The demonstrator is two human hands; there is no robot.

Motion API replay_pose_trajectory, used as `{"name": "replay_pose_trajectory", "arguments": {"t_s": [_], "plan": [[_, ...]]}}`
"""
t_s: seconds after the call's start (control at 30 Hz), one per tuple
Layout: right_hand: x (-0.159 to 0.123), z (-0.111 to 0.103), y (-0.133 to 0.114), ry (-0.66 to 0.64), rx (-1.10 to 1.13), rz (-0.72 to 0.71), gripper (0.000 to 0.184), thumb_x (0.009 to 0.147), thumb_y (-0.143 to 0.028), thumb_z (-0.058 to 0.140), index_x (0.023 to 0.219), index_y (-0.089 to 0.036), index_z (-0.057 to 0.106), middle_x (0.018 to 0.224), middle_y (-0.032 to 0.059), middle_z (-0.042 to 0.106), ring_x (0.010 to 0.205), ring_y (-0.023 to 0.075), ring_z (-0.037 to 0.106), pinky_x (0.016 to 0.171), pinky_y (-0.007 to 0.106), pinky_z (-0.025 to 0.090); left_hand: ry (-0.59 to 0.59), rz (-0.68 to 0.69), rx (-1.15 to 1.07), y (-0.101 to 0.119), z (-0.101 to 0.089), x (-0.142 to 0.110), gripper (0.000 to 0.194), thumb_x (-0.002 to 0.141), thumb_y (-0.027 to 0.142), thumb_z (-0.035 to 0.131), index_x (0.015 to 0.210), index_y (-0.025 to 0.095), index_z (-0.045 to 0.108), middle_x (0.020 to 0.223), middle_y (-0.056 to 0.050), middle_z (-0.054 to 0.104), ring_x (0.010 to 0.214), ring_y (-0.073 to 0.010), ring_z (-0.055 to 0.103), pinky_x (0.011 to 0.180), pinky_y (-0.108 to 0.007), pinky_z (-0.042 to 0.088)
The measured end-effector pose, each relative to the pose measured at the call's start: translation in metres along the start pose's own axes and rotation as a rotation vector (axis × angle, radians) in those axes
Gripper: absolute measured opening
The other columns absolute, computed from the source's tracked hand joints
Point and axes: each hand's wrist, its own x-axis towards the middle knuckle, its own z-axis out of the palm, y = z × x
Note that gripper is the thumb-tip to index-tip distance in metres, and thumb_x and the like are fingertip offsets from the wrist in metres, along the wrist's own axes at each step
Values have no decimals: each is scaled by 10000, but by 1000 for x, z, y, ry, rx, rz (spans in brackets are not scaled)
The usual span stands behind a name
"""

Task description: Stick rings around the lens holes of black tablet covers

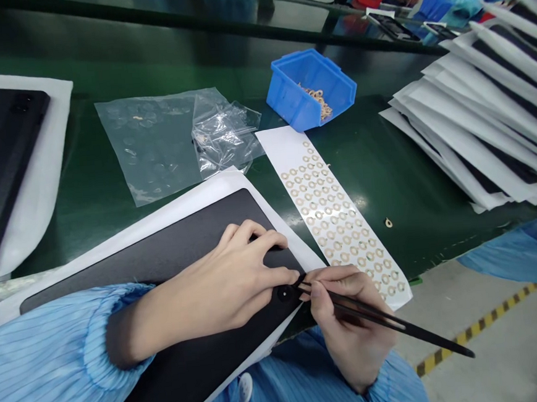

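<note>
Left hand (223, 273) spread over a black panel (161, 259) on a white sheet (135, 230), fingers curled down against the surface, grip loose and holding nothing. Right hand (348, 325) pinched closed around black tweezers (399, 322), their tips at a small round black spot (285, 294) near the panel's corner; whether anything sits between the tips, impossible to tell. Panel lying across the near edge of the green worktop (419, 226). Many tan rings (330, 221) on a long white backing strip (278, 144), its far end bare, so a good number left; more in a blue bin (288, 94), and one loose ring (388, 222) on the worktop. Stack of panels in white sheets (489, 109) to the right, another panel (6, 172) to the left, clear plastic bags (153, 148) beyond.
</note>
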Motion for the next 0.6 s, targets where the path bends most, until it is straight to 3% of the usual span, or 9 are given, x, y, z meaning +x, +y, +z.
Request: {"name": "replay_pose_trajectory", "arguments": {"t_s": [0.23,0.6], "plan": [[5,-8,-9,-75,32,35,180,791,-30,616,843,-197,570,813,22,628,740,150,643,586,269,571,-2,-17,-32,0,0,0,301,920,158,410,1120,259,611,1212,-77,440,1032,-265,366,833,-423,378],[7,-7,-10,-77,-41,-22,185,773,-11,627,820,-186,587,772,13,620,718,132,624,596,245,530,11,-9,-29,0,1,-1,307,914,152,420,1126,267,609,1218,-78,443,1032,-263,365,829,-424,386]]}}
